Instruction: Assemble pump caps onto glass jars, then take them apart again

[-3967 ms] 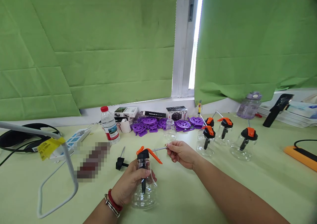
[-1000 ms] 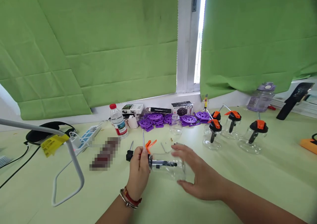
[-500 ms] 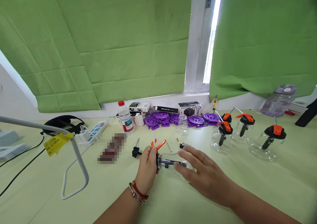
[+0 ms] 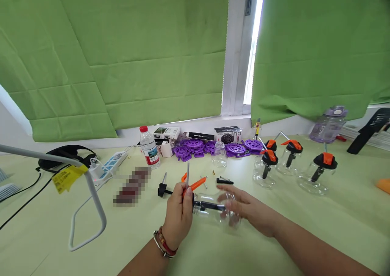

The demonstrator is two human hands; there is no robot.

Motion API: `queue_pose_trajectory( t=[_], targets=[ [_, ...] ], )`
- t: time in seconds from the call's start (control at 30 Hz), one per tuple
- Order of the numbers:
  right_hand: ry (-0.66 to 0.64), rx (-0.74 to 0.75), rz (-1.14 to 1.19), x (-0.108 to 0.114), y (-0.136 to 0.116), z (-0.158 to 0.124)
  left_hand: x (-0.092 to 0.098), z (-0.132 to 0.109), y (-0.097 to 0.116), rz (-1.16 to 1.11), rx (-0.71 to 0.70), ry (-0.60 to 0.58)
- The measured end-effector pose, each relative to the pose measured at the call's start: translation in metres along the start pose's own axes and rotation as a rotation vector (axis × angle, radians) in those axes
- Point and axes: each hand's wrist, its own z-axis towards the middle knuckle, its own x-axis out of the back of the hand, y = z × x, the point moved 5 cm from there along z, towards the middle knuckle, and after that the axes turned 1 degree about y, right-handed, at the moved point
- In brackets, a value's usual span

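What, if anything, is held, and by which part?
The left hand holds a clear bottle by its black top; the right hand is at its base, grip unclear.

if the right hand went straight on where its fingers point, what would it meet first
Most likely the clear bottle, held sideways at its neck end by the left hand; the right hand's fingers overlap its base end, though blur hides whether they touch it.

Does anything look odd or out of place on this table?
Yes: a brown patch left of the left hand is pixelated, hiding what lies there. The held clear bottle is sideways, unlike the upright orange-topped bottles.
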Motion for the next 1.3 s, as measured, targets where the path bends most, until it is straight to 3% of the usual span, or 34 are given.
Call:
queue_pose_trajectory(
  t=[0.07, 0.23, 0.3, 0.37, 0.47, 0.6, 0.7, 0.87, 0.97, 1.3],
  targets=[
    [-0.024, 0.027, -0.091, -0.001, 0.0, 0.001, -0.002, 0.001, -0.003, -0.007, 0.03, -0.008],
    [0.297, 0.609, -0.783, 0.006, -0.027, -0.009, 0.0, 0.009, -0.028, -0.256, 0.456, 0.083],
    [0.412, 0.689, -0.886, 0.015, -0.031, -0.012, 0.002, 0.012, -0.034, -0.326, 0.546, 0.115],
    [0.586, 0.633, -0.852, 0.034, -0.032, -0.01, 0.004, 0.013, -0.036, -0.355, 0.562, 0.133],
    [0.835, 0.466, -0.615, 0.066, -0.022, 0.0, 0.005, 0.013, -0.039, -0.361, 0.545, 0.136],
    [1.018, 0.221, -0.302, 0.097, 0.009, 0.037, 0.003, 0.011, -0.041, -0.346, 0.511, 0.114],
    [1.089, 0.155, -0.29, 0.108, 0.027, 0.068, 0.0, 0.011, -0.039, -0.299, 0.476, 0.066],
    [1.107, -0.066, -0.309, 0.116, 0.056, 0.102, 0.0, 0.012, -0.039, -0.244, 0.428, 0.036],
    [1.088, -0.111, -0.315, 0.116, 0.065, 0.112, 0.0, 0.013, -0.04, -0.228, 0.412, 0.033],
    [1.022, -0.183, -0.311, 0.116, 0.063, 0.114, -0.003, 0.012, -0.039, -0.252, 0.432, 0.002]
  ],
)
